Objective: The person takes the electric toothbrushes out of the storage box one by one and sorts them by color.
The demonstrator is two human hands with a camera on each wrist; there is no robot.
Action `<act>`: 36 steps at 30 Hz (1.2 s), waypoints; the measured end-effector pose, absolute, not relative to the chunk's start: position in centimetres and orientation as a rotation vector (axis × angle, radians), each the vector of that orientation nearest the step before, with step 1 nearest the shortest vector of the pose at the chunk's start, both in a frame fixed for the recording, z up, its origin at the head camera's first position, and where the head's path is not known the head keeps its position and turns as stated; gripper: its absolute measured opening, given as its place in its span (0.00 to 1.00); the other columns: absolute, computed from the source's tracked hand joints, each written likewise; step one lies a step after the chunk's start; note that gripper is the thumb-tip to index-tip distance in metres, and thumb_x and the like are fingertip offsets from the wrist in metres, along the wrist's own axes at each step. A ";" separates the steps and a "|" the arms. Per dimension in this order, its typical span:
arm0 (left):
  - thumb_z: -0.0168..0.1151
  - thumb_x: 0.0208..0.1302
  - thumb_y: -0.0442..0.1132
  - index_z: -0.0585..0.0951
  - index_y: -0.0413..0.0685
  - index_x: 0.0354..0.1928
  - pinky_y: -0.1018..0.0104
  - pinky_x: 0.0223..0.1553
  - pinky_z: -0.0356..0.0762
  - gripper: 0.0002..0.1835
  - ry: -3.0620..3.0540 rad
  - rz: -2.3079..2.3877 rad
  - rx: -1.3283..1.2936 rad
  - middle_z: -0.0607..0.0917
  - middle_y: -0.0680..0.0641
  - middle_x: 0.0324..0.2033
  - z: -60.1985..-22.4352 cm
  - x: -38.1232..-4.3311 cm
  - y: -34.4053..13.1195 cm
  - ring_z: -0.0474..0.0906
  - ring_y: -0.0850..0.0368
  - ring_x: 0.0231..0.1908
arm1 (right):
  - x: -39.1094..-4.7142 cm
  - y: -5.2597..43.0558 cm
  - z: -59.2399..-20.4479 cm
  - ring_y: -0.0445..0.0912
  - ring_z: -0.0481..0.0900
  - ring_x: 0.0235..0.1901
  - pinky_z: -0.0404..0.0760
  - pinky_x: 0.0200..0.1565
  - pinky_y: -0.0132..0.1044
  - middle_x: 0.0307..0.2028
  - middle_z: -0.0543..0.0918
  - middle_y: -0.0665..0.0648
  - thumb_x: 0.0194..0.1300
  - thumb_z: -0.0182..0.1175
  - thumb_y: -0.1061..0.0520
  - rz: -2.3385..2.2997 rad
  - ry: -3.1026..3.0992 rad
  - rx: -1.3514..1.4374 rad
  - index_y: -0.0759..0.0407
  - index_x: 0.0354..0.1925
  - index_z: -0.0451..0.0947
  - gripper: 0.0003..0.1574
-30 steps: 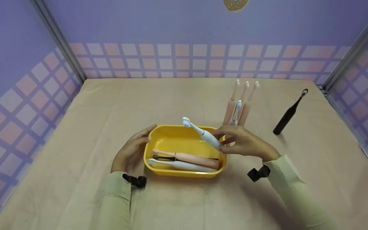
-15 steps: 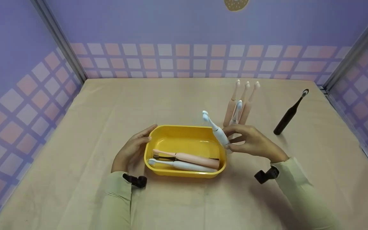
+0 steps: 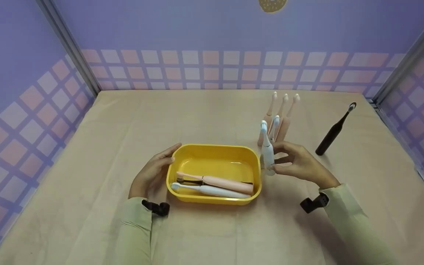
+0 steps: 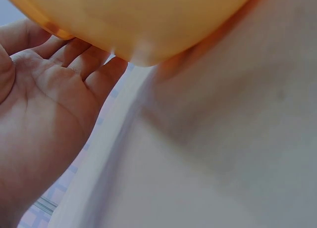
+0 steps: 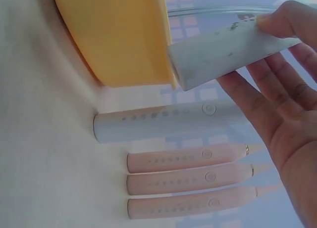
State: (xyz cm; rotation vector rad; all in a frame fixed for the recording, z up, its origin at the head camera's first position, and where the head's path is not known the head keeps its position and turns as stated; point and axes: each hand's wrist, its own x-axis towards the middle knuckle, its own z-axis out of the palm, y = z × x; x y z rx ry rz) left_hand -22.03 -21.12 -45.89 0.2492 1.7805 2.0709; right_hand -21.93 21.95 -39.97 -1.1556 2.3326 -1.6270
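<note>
My right hand (image 3: pixel 300 162) pinches a white electric toothbrush (image 3: pixel 268 156) by its handle, nearly upright beside the right end of a yellow tub (image 3: pixel 215 200). In the right wrist view the handle's bottom end (image 5: pixel 178 69) is raised above the table, close to the tub wall. My left hand (image 3: pixel 153 171) holds the tub's left end, thumb at the rim and fingers along the outside. Inside the tub lie a pink electric toothbrush (image 3: pixel 230 183), a white one (image 3: pixel 215 191) and a dark one (image 3: pixel 190 181) partly hidden under the pink.
Behind the held brush stand another white electric toothbrush (image 5: pixel 153 120) and three pink ones, the outer one (image 3: pixel 285 123) farthest right. A black electric toothbrush (image 3: pixel 331 134) stands apart at the right. Tiled walls (image 3: pixel 219 70) enclose the table's back and sides.
My right hand has moved right with the white toothbrush, from above the tub to beside its right end, turning it from slanted to nearly upright. The left hand and tub stay put.
</note>
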 end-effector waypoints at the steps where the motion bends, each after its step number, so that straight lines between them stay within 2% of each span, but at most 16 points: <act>1: 0.44 0.72 0.34 0.55 0.50 0.75 0.66 0.64 0.69 0.31 1.781 2.073 0.243 0.58 0.44 0.73 -45.9 -22.0 -21.1 0.59 0.47 0.71 | -21.9 22.1 -40.0 0.42 0.82 0.47 0.84 0.47 0.36 0.49 0.80 0.61 0.54 0.65 0.72 -1.644 2.329 -1.136 0.71 0.53 0.73 0.26; 5: 0.43 0.72 0.34 0.55 0.50 0.75 0.65 0.64 0.69 0.30 1.801 2.060 0.243 0.58 0.44 0.73 -45.9 -22.0 -21.1 0.59 0.47 0.71 | -22.1 22.7 -40.3 0.42 0.82 0.47 0.84 0.47 0.36 0.48 0.76 0.69 0.54 0.65 0.72 -1.690 2.329 -1.066 0.72 0.53 0.72 0.26; 8: 0.43 0.71 0.34 0.55 0.49 0.75 0.65 0.64 0.69 0.31 1.829 2.046 0.246 0.58 0.44 0.73 -45.8 -22.0 -21.1 0.59 0.47 0.71 | -22.3 23.1 -40.7 0.41 0.81 0.48 0.83 0.47 0.34 0.49 0.75 0.69 0.54 0.66 0.72 -1.697 2.350 -1.030 0.71 0.52 0.71 0.26; 16: 0.44 0.71 0.33 0.55 0.50 0.75 0.66 0.63 0.70 0.31 1.807 2.061 0.230 0.59 0.44 0.73 -45.7 -21.9 -21.0 0.60 0.47 0.70 | -23.2 24.1 -41.9 0.44 0.80 0.49 0.83 0.48 0.32 0.47 0.78 0.49 0.54 0.65 0.72 -1.719 2.377 -0.938 0.72 0.50 0.68 0.25; 26: 0.44 0.71 0.33 0.56 0.49 0.75 0.66 0.63 0.70 0.31 1.794 2.074 0.215 0.59 0.44 0.73 -45.7 -22.0 -20.9 0.60 0.48 0.70 | -24.2 24.7 -43.2 0.38 0.80 0.47 0.82 0.49 0.31 0.46 0.78 0.49 0.55 0.68 0.66 -1.687 2.446 -0.834 0.68 0.49 0.70 0.25; 29: 0.44 0.71 0.34 0.56 0.49 0.75 0.67 0.63 0.70 0.31 1.811 2.064 0.230 0.58 0.44 0.73 -45.8 -22.1 -21.0 0.61 0.49 0.70 | -24.4 24.7 -43.6 0.38 0.80 0.47 0.82 0.48 0.31 0.48 0.79 0.53 0.55 0.68 0.65 -1.678 2.448 -0.782 0.68 0.49 0.69 0.25; 33: 0.45 0.71 0.34 0.55 0.48 0.75 0.68 0.63 0.70 0.31 1.829 2.056 0.238 0.58 0.44 0.73 -45.9 -22.1 -21.0 0.61 0.49 0.70 | -24.7 24.7 -44.1 0.39 0.80 0.48 0.82 0.48 0.32 0.50 0.78 0.66 0.55 0.68 0.65 -1.688 2.439 -0.757 0.68 0.49 0.68 0.25; 36: 0.44 0.71 0.34 0.56 0.50 0.75 0.67 0.63 0.70 0.31 1.801 2.067 0.216 0.59 0.45 0.73 -45.9 -22.0 -21.0 0.61 0.49 0.70 | -24.9 24.7 -44.3 0.40 0.80 0.48 0.82 0.48 0.32 0.50 0.77 0.68 0.56 0.67 0.66 -1.698 2.406 -0.752 0.69 0.50 0.67 0.26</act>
